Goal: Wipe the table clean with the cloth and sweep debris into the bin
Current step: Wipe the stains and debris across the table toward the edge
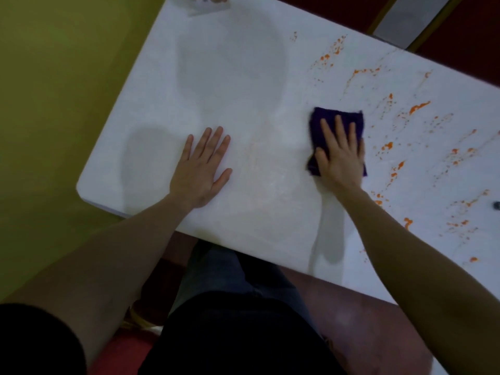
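Observation:
A white table (221,85) fills the view. Orange splatters (416,108) and streaks cover its right half. A folded dark purple cloth (322,123) lies flat near the middle, at the left edge of the stains. My right hand (339,156) presses down on the cloth with the palm flat and the fingers spread. My left hand (201,165) rests flat on the bare tabletop to the left, fingers apart, holding nothing. No bin is in view.
A pale packet (208,5) sits at the table's far edge, cut off by the frame. A small dark object (496,204) lies at the right edge. A yellow-green wall or floor (54,90) borders the left. My legs stand against the near edge.

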